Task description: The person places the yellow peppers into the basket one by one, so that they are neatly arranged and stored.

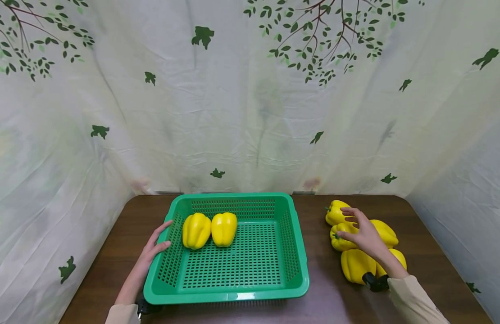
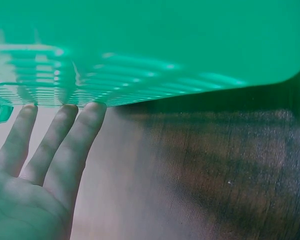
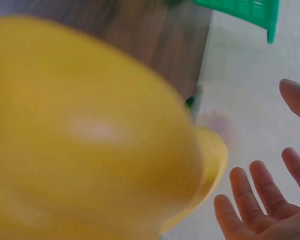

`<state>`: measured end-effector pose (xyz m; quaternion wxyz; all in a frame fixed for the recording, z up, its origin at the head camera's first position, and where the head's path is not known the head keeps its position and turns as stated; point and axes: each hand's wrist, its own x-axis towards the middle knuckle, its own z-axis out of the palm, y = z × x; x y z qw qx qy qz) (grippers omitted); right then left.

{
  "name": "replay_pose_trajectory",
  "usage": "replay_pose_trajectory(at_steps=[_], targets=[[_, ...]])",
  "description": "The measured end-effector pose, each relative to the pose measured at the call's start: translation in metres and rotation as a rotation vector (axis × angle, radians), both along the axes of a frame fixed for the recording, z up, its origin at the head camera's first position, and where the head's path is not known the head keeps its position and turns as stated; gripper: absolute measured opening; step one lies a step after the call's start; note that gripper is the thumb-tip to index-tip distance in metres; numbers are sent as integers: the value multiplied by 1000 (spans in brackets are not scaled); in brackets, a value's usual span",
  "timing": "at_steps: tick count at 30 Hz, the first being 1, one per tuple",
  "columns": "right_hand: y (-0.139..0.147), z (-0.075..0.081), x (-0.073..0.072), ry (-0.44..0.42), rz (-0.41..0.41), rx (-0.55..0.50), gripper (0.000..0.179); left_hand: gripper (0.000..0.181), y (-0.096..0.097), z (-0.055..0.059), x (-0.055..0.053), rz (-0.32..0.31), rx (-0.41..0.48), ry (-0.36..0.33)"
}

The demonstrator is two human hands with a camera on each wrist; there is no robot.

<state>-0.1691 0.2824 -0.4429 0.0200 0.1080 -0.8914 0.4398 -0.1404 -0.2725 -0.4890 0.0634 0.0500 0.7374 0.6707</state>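
Item 1: rectangular green perforated plastic basket [image 1: 227, 297], on dark-brown wood-grain table [image 1: 325, 294]. Item 2: two glossy yellow blocky bell peppers [image 1: 196, 231], side by side, L rear of bskt. Item 3: approx. five similar loose yellow peppers [image 1: 355, 265], clustered R of bskt. L hand [image 1: 150, 249]: fingers extended, touching bskt's L side. R hand [image 1: 367, 236]: grip wide, no pepper held, over cluster R of bskt.

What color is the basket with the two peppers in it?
The basket is green all over; the head view shows it best.
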Motion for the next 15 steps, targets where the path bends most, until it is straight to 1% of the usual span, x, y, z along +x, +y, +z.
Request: replay_pose_trajectory(at_steps=[8, 15], targets=[[13, -10, 2, -78, -25, 91, 63, 50, 0, 0, 0, 6, -6, -10], [19, -18, -1, -58, -14, 140, 63, 50, 1, 2, 0, 18, -19, -39]])
